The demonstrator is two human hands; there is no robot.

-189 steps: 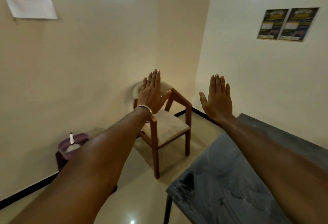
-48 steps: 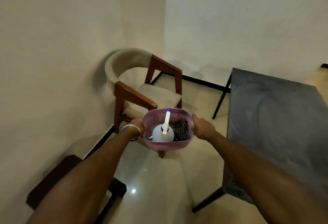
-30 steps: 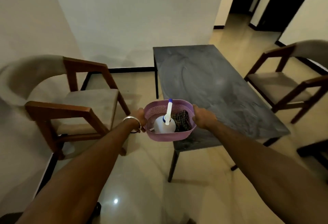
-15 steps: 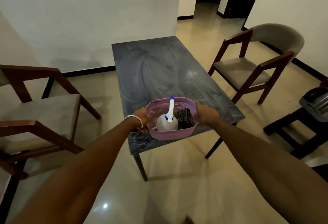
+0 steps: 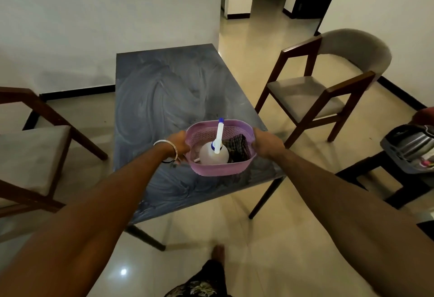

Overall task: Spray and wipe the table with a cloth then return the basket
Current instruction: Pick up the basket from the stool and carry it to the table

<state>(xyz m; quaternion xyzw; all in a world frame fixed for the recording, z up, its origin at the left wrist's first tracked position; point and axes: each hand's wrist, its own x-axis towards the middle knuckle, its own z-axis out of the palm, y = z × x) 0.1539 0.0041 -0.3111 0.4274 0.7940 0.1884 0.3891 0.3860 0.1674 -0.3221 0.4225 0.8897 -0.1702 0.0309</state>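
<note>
- Pink perforated plastic forms the basket [image 5: 220,167], which is seen in the head view held over the near end of the dark marbled counter [image 5: 162,94]; whether its base touches the top cannot be told.
- The basket is gripped at both short ends: the left hand [image 5: 179,144] is curled round the rim at 9 o'clock, the right hand [image 5: 264,142] round the rim at 3 o'clock, so each grip is closed on the basket and the load lies between them.
- A white spray bottle [image 5: 214,154] with a blue-tipped nozzle is carried inside, lying toward the basket's 7 o'clock side, nozzle raised toward 12 o'clock; a dark checked cloth [image 5: 237,147] is bunched just beside it at 3 o'clock.
- The basket is judged light and somewhat flexible at the wall, so the stiffer rim is the sound place to hold; the bottle may roll if the basket is tilted.
- The bottle is judged smooth and moderately heavy if filled, best taken round the neck; the cloth is soft and can be pinched anywhere.
- A wooden chair [image 5: 328,90] stands at 2 o'clock from the counter, and another chair [image 5: 35,146] at 9 o'clock.
- Spraying and wiping are judged not yet begun.
</note>
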